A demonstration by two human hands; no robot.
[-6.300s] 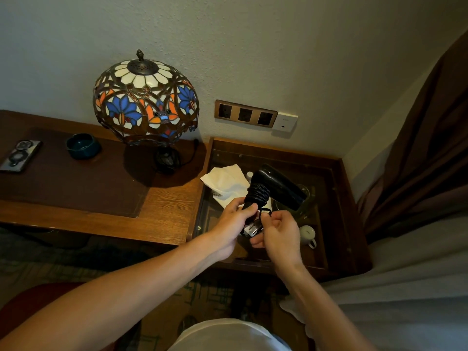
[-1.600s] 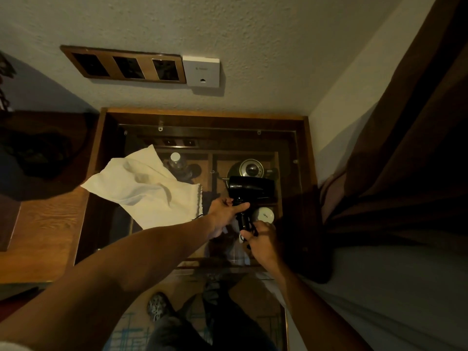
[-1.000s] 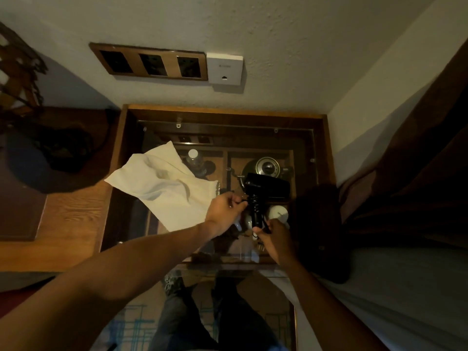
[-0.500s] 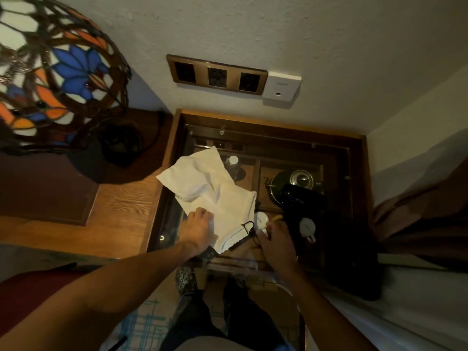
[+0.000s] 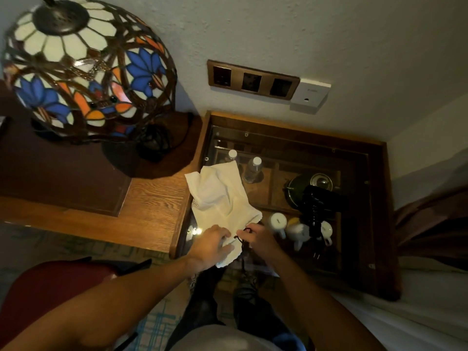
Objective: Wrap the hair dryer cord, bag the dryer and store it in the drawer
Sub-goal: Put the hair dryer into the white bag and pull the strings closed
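Now the left hand (image 5: pixel 212 245) pinches the near edge of the white bag (image 5: pixel 220 198) and the right hand (image 5: pixel 258 239) pinches its dark drawstring (image 5: pixel 240 239), both over the glass top (image 5: pixel 354 239), while the hair dryer (image 5: pixel 316 198) lies apart to the right.

Bare hands (image 5: pixel 211 245) and forearms (image 5: pixel 141 297), dark trousers (image 5: pixel 202 302) (jeans, perhaps).

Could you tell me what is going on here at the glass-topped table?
A person is readying the white cloth bag on the glass-topped side table. The left hand is on the bag's near end, though whether it holds or just presses is unclear. The right hand pinches the bag's dark drawstring. The black hair dryer lies on the glass to the right, its cord apparently wound, not yet bagged.
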